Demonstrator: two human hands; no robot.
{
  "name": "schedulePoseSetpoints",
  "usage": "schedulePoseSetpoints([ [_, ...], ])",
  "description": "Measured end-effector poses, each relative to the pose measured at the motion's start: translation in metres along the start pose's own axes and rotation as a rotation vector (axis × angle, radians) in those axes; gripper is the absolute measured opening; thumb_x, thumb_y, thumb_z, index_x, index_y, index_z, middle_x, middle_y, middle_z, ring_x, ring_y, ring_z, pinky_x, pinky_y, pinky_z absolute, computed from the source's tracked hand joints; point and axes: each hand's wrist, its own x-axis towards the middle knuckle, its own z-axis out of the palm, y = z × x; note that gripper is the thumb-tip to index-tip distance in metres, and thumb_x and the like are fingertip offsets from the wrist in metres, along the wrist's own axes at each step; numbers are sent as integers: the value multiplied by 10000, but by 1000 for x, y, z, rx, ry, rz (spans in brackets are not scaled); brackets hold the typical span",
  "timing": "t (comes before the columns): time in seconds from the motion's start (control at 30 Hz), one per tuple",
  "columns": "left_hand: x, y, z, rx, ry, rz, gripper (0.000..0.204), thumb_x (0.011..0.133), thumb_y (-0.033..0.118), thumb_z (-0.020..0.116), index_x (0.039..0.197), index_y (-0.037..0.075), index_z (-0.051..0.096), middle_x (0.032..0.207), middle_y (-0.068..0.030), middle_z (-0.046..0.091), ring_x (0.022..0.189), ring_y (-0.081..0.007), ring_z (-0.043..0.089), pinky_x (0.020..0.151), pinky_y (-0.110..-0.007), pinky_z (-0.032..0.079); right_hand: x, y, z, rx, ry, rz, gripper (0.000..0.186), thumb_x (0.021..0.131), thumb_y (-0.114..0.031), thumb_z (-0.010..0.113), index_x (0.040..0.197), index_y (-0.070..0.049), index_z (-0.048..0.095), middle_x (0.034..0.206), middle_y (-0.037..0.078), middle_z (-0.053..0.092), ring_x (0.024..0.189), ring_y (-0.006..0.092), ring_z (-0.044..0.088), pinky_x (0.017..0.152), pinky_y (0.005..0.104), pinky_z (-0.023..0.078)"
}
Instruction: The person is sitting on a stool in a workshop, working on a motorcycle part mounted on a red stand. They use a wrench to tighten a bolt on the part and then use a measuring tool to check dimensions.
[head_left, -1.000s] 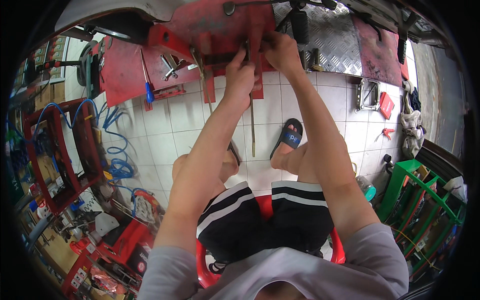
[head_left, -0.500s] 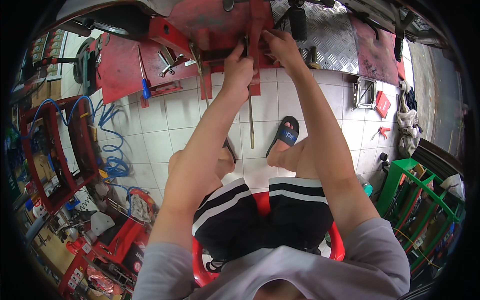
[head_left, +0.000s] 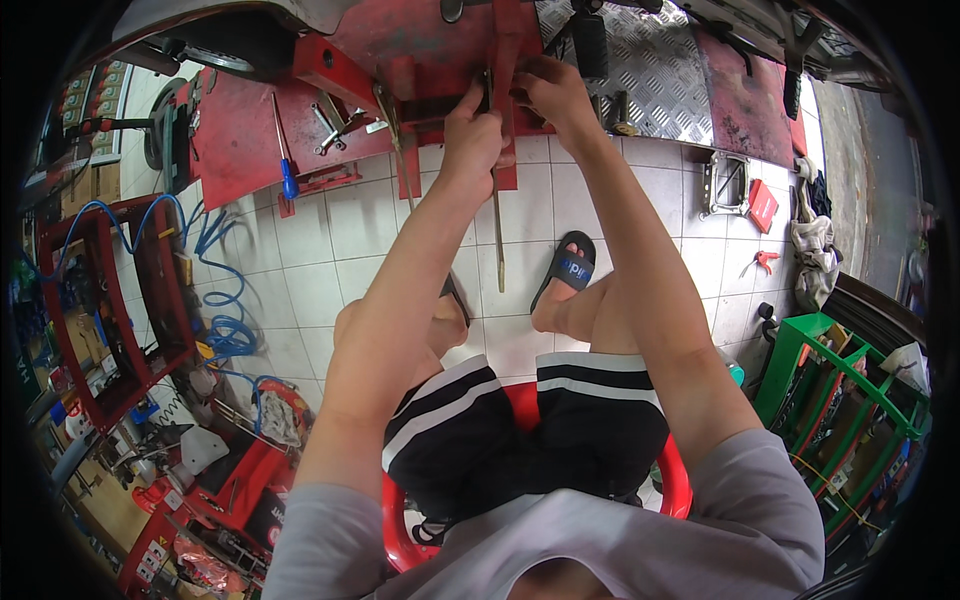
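Note:
My left hand (head_left: 470, 140) is closed around the lower part of a red metal upright (head_left: 506, 50) on the workbench, its thumb pointing up along the near left side. Below this hand a thin metal rod (head_left: 500, 240) hangs over the floor. On the upright's other side my right hand (head_left: 556, 98) has its fingers curled in, with the tips against or behind the metal; whatever they pinch is hidden. A second rod (head_left: 403, 150) hangs by a red arm (head_left: 345, 72) to the left.
On the red bench top (head_left: 235, 125) lie a blue-handled screwdriver (head_left: 285, 160) and several wrenches (head_left: 330, 130). A coiled blue hose (head_left: 228, 335) is at left. Right are a metal bracket (head_left: 711, 185), a red box (head_left: 763, 205), a red-handled tool (head_left: 762, 260) and a green rack (head_left: 785, 365).
My right hand's fingers have curled in and shifted slightly left and down along the upright. The left hand keeps nearly the same place; the whole view has shifted a little.

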Motion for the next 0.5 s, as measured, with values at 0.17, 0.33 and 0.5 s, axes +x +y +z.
schedulePoseSetpoints([
  [0.17,1,0,3,-15,-5,-8,478,903,-39,370,1342,136,445,874,-1,520,590,-80,373,449,-234,291,-6,-9,-5,253,-22,75,259,828,-121,540,1047,-9,623,978,81,660,878,222,651,780,348,534],
  [0.33,2,-1,3,17,21,-6,469,905,-35,372,1333,140,450,865,9,523,589,-78,373,449,-232,290,-8,-14,-5,268,-50,92,297,872,-173,482,1092,-23,612,989,82,653,884,225,635,786,356,526],
  [0.5,2,-1,4,26,27,-19,459,905,-28,380,1321,148,461,863,14,526,590,-78,376,453,-231,294,-6,-11,-8,293,-38,92,329,892,-188,469,1151,-39,607,1009,75,649,870,215,629,774,358,522],
])
